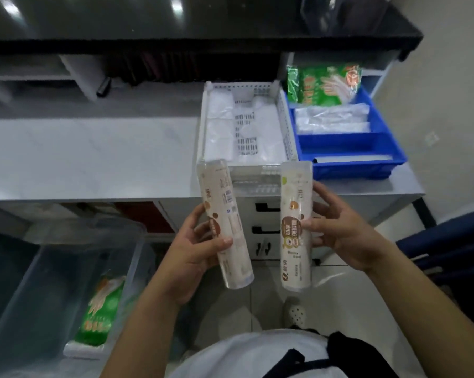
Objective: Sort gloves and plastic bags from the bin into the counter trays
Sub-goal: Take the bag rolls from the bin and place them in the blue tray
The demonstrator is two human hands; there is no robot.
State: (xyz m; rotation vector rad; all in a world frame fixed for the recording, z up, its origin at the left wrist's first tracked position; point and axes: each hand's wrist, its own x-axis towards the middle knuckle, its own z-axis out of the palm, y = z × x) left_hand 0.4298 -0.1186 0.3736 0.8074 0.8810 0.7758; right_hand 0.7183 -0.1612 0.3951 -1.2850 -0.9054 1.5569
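My left hand [196,251] grips one white roll of plastic bags [225,208], tilted slightly left. A second roll of plastic bags [296,214], held upright, is in my right hand [339,230]. Both rolls hover in front of the counter edge, just below the white slotted tray [286,126], which holds folded white bags. To its right, the blue tray [388,156] carries clear packets and a green glove pack [325,83] leaning at its back. The clear bin [53,268] on the floor at lower left contains another green glove pack [100,309].
The grey counter [94,154] stretches left of the trays. Drawers with black handles [265,230] sit under the counter. A dark shelf [203,20] overhangs the back. A blue chair [448,241] is at right. My shoe [295,312] is on the tiled floor.
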